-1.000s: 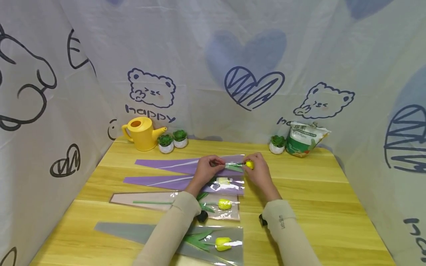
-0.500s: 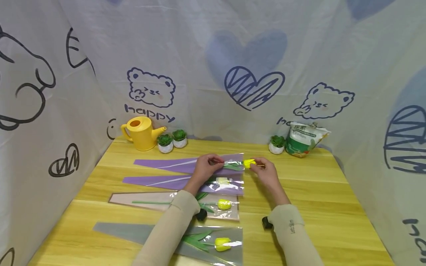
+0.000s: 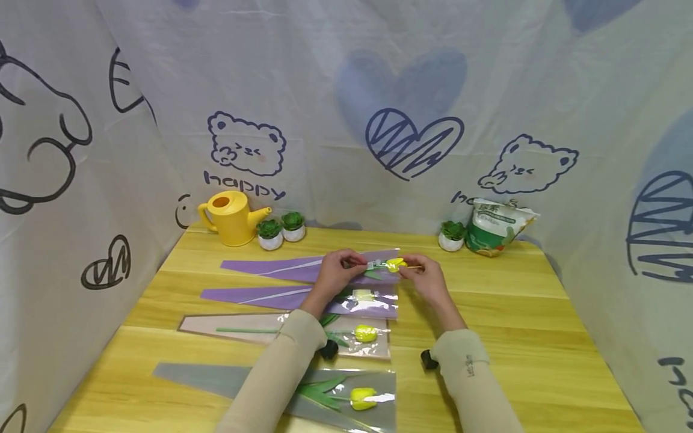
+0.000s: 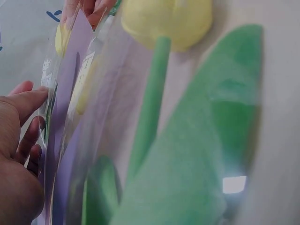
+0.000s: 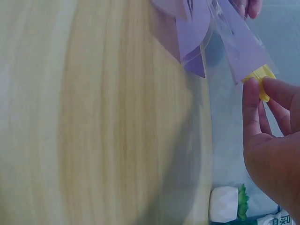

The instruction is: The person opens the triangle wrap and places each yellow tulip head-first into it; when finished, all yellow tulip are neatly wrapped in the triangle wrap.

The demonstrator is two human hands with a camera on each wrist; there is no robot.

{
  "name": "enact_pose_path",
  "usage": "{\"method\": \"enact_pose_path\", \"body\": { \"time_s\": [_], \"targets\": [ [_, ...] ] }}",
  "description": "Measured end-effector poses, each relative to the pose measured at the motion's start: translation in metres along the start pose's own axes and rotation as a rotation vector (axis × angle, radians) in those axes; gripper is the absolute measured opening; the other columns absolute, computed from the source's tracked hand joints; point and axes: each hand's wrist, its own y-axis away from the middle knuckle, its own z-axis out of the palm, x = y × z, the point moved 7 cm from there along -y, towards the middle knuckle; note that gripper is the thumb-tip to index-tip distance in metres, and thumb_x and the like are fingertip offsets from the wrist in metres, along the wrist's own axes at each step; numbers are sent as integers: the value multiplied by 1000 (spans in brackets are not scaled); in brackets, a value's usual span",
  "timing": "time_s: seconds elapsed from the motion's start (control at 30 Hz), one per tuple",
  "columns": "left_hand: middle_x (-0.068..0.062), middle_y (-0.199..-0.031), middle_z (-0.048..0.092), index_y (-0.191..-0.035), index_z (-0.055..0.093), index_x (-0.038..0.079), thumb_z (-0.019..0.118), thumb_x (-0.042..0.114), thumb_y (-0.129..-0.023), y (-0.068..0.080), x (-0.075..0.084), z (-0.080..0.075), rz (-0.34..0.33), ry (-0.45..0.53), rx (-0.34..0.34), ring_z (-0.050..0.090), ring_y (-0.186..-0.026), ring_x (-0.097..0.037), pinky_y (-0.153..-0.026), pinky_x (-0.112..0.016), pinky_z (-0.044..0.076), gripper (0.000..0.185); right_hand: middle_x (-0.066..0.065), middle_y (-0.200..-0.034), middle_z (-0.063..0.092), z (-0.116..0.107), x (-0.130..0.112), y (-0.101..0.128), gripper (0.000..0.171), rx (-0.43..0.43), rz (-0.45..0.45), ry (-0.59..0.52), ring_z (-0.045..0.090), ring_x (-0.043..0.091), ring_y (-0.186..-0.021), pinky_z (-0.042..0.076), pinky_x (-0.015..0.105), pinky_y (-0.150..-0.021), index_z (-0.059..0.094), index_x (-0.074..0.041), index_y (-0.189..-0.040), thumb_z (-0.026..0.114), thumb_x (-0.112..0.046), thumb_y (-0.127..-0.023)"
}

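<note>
My left hand [image 3: 337, 273] pinches the far purple-and-clear flower sleeve [image 3: 265, 266] partway along it. Inside this sleeve lies the green stem and leaf of a yellow tulip [image 3: 396, 264], whose head is at the sleeve's right-hand mouth. My right hand [image 3: 428, 281] pinches the tip of that tulip head between thumb and fingers. The right wrist view shows the yellow petals [image 5: 263, 77] partly past the sleeve's edge. In the left wrist view my left hand [image 4: 21, 150] has the thumb and fingers against the clear film.
Nearer me lie another purple sleeve [image 3: 238, 293] with a pale flower, a pink sleeve [image 3: 206, 323] and a grey sleeve [image 3: 200, 374], each with a yellow tulip. Along the back stand a yellow watering can [image 3: 233, 219], small potted succulents [image 3: 452, 236] and a green-white bag [image 3: 495, 231].
The right hand's fingers have shifted to the tulip head's right tip. Over the last half second, that hand and the tulip head have moved left, into the sleeve's mouth. The left hand stays put.
</note>
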Motion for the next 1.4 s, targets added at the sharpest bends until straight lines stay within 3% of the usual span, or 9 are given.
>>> {"method": "enact_pose_path", "body": {
  "time_s": [0.37,0.53,0.63,0.97,1.17,1.4],
  "targets": [
    [-6,-89,78,-94,80,9,83,9,-87,0,2,1,5,3,-10,63,-75,-8,-68,-22,51,8,19,-113,71,1,-3,-2,28,13,-18,30,68,15,-92,60,34,-85,70,2,-124,70,-6,-98],
    [-5,-91,78,-95,80,11,83,12,-88,0,3,3,-3,-1,-21,63,-75,-9,-67,-23,50,8,21,-115,72,5,-2,-3,27,-7,-4,34,69,20,-99,57,25,-83,70,3,-122,71,-6,-97],
    [-5,-90,78,-95,80,11,84,12,-88,0,3,2,-11,-6,-20,63,-76,-9,-68,-23,50,8,22,-119,71,7,-1,-3,28,-28,10,30,69,25,-106,57,25,-87,69,3,-124,71,-6,-98],
    [-4,-91,79,-94,80,12,84,11,-87,0,2,2,20,5,-25,66,-78,-10,-67,-23,51,8,19,-128,70,16,0,-3,31,-191,25,17,70,30,-113,58,37,-98,67,-3,-132,66,-8,-101],
    [-5,-92,79,-95,80,12,84,11,-88,0,3,2,19,4,-29,66,-79,-10,-67,-23,50,8,25,-141,61,24,-1,-3,39,-289,8,-73,68,37,-121,56,38,-101,57,3,-142,60,-6,-104],
    [-5,-93,79,-95,80,12,82,11,-89,-1,3,2,25,1,-27,66,-78,-11,-65,-24,51,7,30,-144,56,32,-2,-4,43,-315,25,-181,67,37,-122,55,37,-103,48,7,-147,52,6,-104]
  ]
}}
